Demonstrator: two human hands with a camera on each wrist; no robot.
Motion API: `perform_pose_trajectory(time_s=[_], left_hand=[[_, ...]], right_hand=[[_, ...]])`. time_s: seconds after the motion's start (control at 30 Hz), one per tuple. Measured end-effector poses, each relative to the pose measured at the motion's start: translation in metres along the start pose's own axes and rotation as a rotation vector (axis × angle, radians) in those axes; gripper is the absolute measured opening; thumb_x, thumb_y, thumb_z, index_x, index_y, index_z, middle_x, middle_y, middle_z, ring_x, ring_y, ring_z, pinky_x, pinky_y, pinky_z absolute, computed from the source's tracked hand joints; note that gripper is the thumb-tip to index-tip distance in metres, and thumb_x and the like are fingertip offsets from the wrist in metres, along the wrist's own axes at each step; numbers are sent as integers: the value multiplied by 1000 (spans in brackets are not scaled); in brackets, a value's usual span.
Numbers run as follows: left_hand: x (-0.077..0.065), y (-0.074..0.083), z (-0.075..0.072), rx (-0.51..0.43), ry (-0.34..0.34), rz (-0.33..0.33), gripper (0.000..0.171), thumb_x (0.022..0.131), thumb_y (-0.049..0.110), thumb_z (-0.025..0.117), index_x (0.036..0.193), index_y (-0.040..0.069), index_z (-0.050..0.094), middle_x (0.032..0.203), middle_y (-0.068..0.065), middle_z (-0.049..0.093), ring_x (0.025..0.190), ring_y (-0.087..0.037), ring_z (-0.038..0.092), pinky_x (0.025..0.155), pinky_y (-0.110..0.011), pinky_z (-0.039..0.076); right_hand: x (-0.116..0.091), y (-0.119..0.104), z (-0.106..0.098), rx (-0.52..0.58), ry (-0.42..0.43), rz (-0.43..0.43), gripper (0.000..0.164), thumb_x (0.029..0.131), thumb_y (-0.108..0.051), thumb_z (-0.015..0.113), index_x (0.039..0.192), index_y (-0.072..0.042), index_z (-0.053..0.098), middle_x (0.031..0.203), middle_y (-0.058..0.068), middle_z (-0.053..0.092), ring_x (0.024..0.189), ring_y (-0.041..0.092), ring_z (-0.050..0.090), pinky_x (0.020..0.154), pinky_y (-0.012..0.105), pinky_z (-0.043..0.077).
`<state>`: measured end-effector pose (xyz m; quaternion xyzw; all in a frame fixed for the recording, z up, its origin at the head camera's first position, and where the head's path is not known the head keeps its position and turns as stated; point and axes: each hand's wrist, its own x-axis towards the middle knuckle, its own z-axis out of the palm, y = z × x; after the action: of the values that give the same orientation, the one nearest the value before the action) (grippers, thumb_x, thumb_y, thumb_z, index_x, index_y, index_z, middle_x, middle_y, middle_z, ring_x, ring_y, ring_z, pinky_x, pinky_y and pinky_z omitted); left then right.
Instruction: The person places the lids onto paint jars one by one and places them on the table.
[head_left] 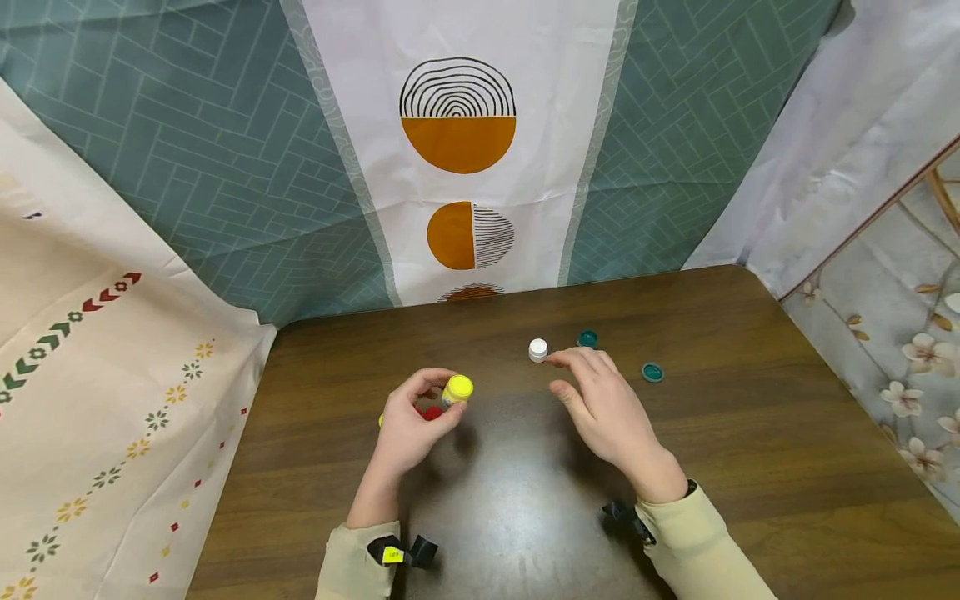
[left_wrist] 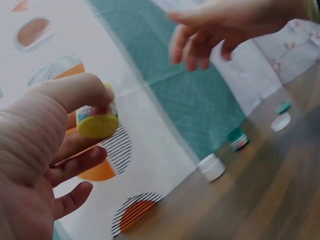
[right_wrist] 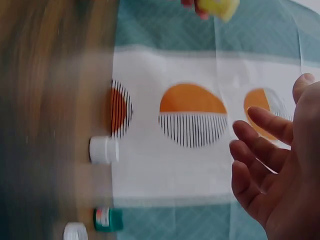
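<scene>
My left hand (head_left: 420, 421) holds a small yellow paint jar (head_left: 457, 388) between thumb and fingers, above the table. In the left wrist view the jar (left_wrist: 97, 120) shows a printed label, and the other fingers are loosely bent. Something red (head_left: 432, 413) shows just behind the left thumb, and a bit of yellow (head_left: 381, 420) peeks out at the hand's left side; both are mostly hidden. My right hand (head_left: 603, 408) hovers over the table with nothing in it, its fingers relaxed. Close by its fingertips stands a white jar (head_left: 537, 350), with a green jar (head_left: 587, 338) just beyond.
A round green piece with a pale rim (head_left: 652, 372) lies right of the right hand. The brown wooden table (head_left: 750, 433) ends at a back edge against a patterned curtain (head_left: 487, 183). Cloth also hangs along the left and right sides.
</scene>
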<state>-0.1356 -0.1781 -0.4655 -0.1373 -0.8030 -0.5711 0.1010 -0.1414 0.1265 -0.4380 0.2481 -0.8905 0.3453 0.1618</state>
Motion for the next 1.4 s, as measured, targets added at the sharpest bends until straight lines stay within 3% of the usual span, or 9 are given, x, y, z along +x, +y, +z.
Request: perform_pose_trajectory(time_s=[0.13, 0.27, 0.37, 0.47, 0.6, 0.8, 1.03, 1.4], left_hand=[[0, -6, -10, -11, 12, -51, 47, 87, 4, 88, 129, 15, 69, 113, -3, 77, 102, -24, 66, 80, -39, 58], [-2, -10, -13, -79, -10, -118, 47, 90, 2, 85, 132, 16, 70, 117, -11, 73, 81, -45, 72, 67, -47, 64], [-2, -11, -13, -59, 1, -142, 41, 89, 4, 87, 125, 18, 73, 117, -11, 67, 88, -51, 67, 64, -43, 64], [-2, -13, -14, 54, 0, -148, 39, 87, 12, 90, 121, 21, 74, 117, -5, 65, 104, -44, 59, 76, -42, 61], [0, -19, -11, 146, -49, -153, 39, 89, 18, 90, 125, 18, 74, 119, -1, 68, 107, -39, 60, 90, -57, 55], [-1, -24, -3, 220, -102, -136, 41, 91, 17, 86, 130, 12, 74, 126, -1, 69, 124, -31, 59, 101, -53, 52], [-1, -34, 5, 358, -122, -124, 36, 86, 16, 92, 117, 15, 75, 116, 1, 71, 121, -24, 57, 97, -46, 51], [-2, -40, 10, 487, -143, -129, 40, 81, 18, 96, 115, 12, 76, 117, -3, 72, 119, -26, 61, 96, -45, 54]], right_hand=[[-7, 11, -8, 3, -19, 60, 34, 110, -28, 62, 138, -11, 65, 134, 6, 66, 125, 29, 58, 102, 51, 49], [-13, 20, -12, -1, -38, 81, 35, 111, -29, 59, 140, -11, 64, 138, 7, 65, 127, 30, 58, 103, 53, 49], [-16, 25, -16, -3, -35, 82, 37, 113, -33, 56, 141, -11, 64, 139, 8, 64, 126, 30, 58, 100, 53, 50], [-18, 29, -20, -9, -24, 86, 36, 113, -33, 55, 140, -11, 65, 139, 8, 63, 127, 32, 58, 102, 55, 48], [-21, 33, -24, -17, -18, 89, 30, 112, -26, 58, 137, -12, 67, 139, 8, 62, 128, 32, 58, 106, 55, 46], [-24, 35, -25, -19, -34, 98, 28, 113, -27, 57, 133, -12, 68, 138, 7, 62, 126, 30, 58, 101, 54, 49], [-25, 37, -24, -13, -49, 100, 24, 112, -24, 58, 130, -12, 70, 137, 6, 62, 126, 29, 59, 100, 53, 50], [-25, 37, -21, -19, -72, 77, 24, 113, -26, 57, 128, -14, 71, 137, 6, 62, 127, 30, 59, 101, 52, 50]])
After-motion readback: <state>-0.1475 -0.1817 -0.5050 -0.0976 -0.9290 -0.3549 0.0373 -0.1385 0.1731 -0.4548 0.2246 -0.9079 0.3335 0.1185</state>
